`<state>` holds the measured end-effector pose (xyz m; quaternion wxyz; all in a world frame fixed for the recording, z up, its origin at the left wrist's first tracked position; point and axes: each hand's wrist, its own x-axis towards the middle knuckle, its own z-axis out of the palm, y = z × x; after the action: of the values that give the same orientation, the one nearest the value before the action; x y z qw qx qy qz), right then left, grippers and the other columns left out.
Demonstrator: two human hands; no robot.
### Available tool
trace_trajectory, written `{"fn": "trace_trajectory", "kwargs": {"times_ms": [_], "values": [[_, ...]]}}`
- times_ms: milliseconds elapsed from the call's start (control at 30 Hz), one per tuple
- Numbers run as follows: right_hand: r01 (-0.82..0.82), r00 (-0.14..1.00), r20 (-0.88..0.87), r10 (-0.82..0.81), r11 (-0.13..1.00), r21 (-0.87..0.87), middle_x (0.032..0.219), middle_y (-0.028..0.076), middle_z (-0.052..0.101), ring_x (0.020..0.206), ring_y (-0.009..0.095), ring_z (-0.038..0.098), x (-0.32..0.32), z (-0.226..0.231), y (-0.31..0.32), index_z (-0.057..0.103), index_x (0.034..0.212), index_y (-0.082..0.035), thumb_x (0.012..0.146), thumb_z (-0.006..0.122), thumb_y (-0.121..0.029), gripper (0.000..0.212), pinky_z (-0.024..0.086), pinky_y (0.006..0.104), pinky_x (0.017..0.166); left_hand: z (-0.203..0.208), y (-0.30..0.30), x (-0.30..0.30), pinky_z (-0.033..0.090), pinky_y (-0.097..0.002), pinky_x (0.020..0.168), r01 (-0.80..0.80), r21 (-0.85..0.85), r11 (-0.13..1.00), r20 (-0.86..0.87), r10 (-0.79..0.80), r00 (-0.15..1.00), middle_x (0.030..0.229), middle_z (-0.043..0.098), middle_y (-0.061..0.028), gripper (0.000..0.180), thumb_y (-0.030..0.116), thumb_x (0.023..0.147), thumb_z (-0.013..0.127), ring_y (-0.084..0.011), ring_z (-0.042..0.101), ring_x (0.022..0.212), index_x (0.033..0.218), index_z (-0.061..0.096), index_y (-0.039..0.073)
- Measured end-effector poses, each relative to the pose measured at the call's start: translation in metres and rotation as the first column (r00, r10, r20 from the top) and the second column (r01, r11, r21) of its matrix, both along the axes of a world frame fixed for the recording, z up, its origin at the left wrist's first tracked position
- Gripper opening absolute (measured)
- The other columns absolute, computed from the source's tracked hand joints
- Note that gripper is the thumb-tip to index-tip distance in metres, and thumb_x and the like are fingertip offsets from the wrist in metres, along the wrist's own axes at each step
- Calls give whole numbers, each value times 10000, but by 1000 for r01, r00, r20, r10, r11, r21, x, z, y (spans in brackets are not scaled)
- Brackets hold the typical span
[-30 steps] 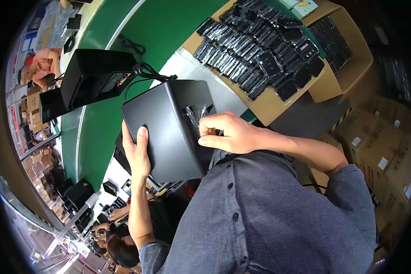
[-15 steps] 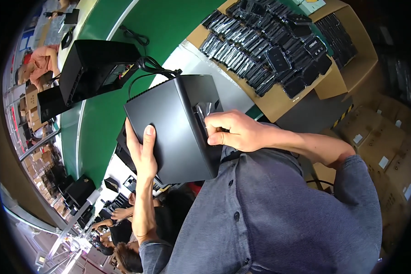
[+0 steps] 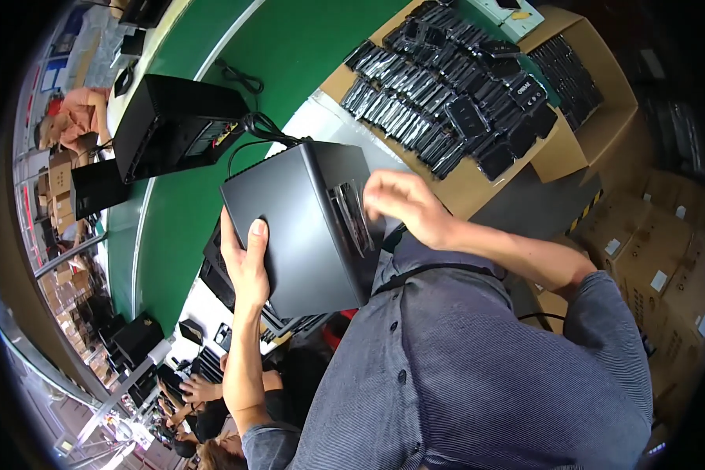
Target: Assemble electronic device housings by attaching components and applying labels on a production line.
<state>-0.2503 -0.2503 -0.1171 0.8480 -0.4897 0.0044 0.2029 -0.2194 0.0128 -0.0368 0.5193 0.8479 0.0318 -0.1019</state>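
Factory assembly workshop, green bench (image 3: pixel 298 55), stacked cartons (image 3: pixel 627 251), co-workers (image 3: pixel 84 113)

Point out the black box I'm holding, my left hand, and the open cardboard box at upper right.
Black box (image 3: pixel 294 231): head view, on its broad side.
Left hand (image 3: pixel 247 265): head view, near the thumb's base.
Cardboard box (image 3: pixel 609 72): head view, on its inner wall.

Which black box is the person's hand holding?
The big box nearest the shirt: the left hand grips its side. No hand touches the open-sided box farther left on the green bench.
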Motion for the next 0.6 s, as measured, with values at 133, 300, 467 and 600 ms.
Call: {"fn": "trace_trajectory", "kwargs": {"times_ms": [133, 300, 467, 600], "values": [[454, 891, 28, -453, 889, -69, 1247, 82, 494, 1191, 179, 470, 7, -8, 35, 469, 1278, -36, 1060, 455, -300, 343, 380, 356, 1019, -1, -2, 1, 394, -333, 1064, -30, -40, 999, -25, 29, 999, 1358, 559, -146, 704, 300, 981, 644, -209, 540, 1197, 1525, 339, -26], [703, 705, 342, -621, 676, -222, 1531, 168, 337, 1446, 269, 291, 25, -12, 75, 280, 1514, 32, 1078, 281, -451, 651, 208, 395, 1179, -1, -7, 7, 383, -322, 1071, -68, -68, 995, -13, 68, 998, 1368, 549, -140, 644, 262, 1005, 607, -206, 520, 1224, 1518, 348, -28], [555, 810, 303, -502, 823, -121, 1547, 252, 270, 1474, 360, 225, 32, -10, 72, 227, 1503, 84, 1072, 304, -492, 723, 151, 425, 1209, 0, -8, 4, 358, -347, 1102, -24, -2, 1000, 18, 24, 1000, 1409, 526, -157, 634, 268, 1011, 591, -232, 507, 1261, 1506, 353, -49], [544, 834, 228, -502, 817, -192, 1541, 199, 317, 1471, 304, 248, 25, -42, 83, 275, 1505, 32, 1088, 276, -427, 620, 176, 393, 1199, -4, -2, -1, 332, -351, 1127, -56, -38, 998, 17, 57, 998, 1443, 504, -159, 624, 254, 1008, 590, -236, 477, 1304, 1501, 363, -53]]}}
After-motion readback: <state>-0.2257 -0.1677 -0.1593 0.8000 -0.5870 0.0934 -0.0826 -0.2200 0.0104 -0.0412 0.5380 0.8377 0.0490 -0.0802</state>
